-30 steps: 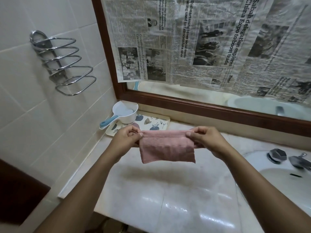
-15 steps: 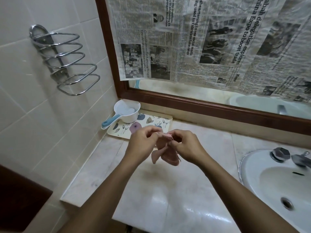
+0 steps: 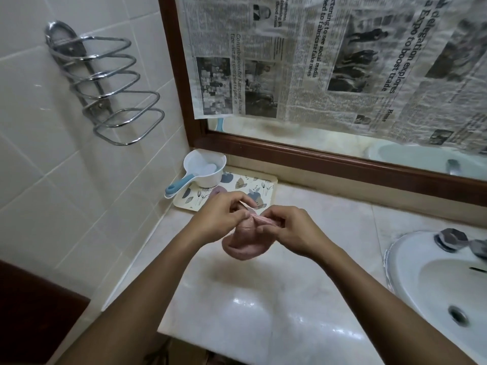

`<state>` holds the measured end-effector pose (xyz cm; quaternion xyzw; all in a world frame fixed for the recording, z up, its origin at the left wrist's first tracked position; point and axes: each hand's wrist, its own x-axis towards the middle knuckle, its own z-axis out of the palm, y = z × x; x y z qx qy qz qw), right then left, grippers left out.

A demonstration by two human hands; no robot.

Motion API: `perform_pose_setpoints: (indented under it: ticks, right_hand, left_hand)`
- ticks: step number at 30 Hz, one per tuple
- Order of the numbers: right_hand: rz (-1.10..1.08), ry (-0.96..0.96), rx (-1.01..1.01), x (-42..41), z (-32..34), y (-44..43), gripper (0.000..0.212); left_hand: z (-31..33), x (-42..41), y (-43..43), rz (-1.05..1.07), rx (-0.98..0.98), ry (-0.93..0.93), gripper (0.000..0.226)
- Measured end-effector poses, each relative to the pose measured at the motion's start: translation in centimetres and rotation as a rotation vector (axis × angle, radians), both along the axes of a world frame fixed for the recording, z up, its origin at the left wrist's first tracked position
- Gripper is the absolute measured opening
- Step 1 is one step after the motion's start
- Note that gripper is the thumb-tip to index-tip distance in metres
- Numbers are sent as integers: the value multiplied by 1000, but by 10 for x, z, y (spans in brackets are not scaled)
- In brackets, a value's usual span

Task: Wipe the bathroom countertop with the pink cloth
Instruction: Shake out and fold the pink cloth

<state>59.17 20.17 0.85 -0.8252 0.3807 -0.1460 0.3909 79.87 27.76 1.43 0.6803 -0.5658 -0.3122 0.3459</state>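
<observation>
Item, lower frame: your two forearms run up from the bottom edge over the glossy marble countertop (image 3: 237, 306), which shows no cloth contact yet. Item, centre frame: your left hand (image 3: 224, 219) and right hand (image 3: 292, 230) sit close together, each pinching the top edge of the pink cloth (image 3: 246, 245) between thumb and fingers; the cloth hangs below them as a rounded, bunched fold, held in the air above the counter. Change noted: a second ago you held it stretched flat and wide between hands set well apart; the hands have since come together and the cloth has doubled over into a compact pad. Reading: folding appears nearly finished, wiping not begun; the next step is likely to pass the pad to one hand and lower it to the surface. Item, right edge: white sink (image 3: 434, 299) with tap fittings at its rim. Item, mid-left, beyond the hands: patterned tray (image 3: 266, 184) carrying a white scoop (image 3: 205, 167) with a blue handle; both will obstruct wiping that corner. Item, upper left: chrome wire rack (image 3: 105, 83) on the tiled wall. Item, upper right: framed mirror (image 3: 329, 156) covered with newspaper (image 3: 316, 61).
</observation>
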Motion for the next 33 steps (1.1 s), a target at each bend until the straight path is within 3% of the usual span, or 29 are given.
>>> perform_pose_setpoints:
  ticks: [3, 6, 11, 14, 17, 20, 23, 26, 28, 31, 33]
  right_hand:
    - [-1, -58, 22, -3, 2, -8, 7]
    - [15, -221, 182, -11, 10, -18, 8]
    - [-96, -497, 341, -27, 28, -34, 8]
    - [-155, -548, 329, -34, 42, -40, 12]
    - [-149, -499, 268, -39, 48, -45, 10]
    - [-111, -427, 280, -39, 45, -43, 15]
    - [-77, -435, 354, -37, 43, -36, 14]
    - [-49, -436, 388, -35, 39, -34, 14]
    - [0, -322, 283, -38, 39, -34, 21]
    - [92, -183, 180, -37, 48, -26, 44]
    - [80, -197, 96, -32, 54, -22, 33]
  left_hand:
    - [-1, 7, 6, -14, -35, 161, 22]
    - [-10, 11, 17, -100, 28, 345, 34]
    - [-36, -2, 25, -53, 94, 348, 15]
    - [-53, -4, 29, -29, 229, 186, 7]
    - [-52, -3, 25, 55, 205, 82, 14]
    - [-28, -7, 12, 141, 44, 151, 36]
    - [-6, -15, 4, -2, -15, 216, 58]
    - [1, -21, -2, -88, -109, 300, 26]
    - [5, -24, -2, -21, -177, 302, 9]
    - [14, -27, 0, -16, -187, 188, 9]
    - [17, -26, 3, -33, -179, 154, 9]
